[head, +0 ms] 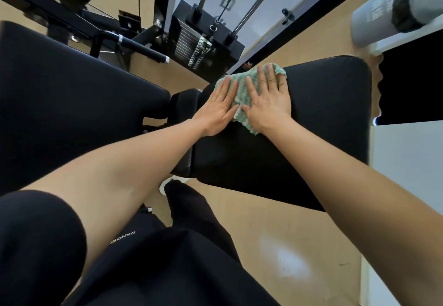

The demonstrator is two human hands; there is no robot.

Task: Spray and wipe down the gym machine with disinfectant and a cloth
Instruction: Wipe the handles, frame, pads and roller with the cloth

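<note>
A green-and-white textured cloth (239, 94) lies flat on the black padded seat (323, 118) of the gym machine. My left hand (219, 109) presses its left part with fingers spread. My right hand (269, 100) lies flat on its right part, fingers spread toward the far edge of the pad. Both palms are down on the cloth, side by side, thumbs almost touching. No spray bottle is in view.
A second black pad (72, 104) lies to the left. A weight stack (203, 44) with guide rods and cable stands behind, next to a black bar handle (143, 50). A grey cylinder (393, 6) sits at upper right. The floor (275, 229) is tan.
</note>
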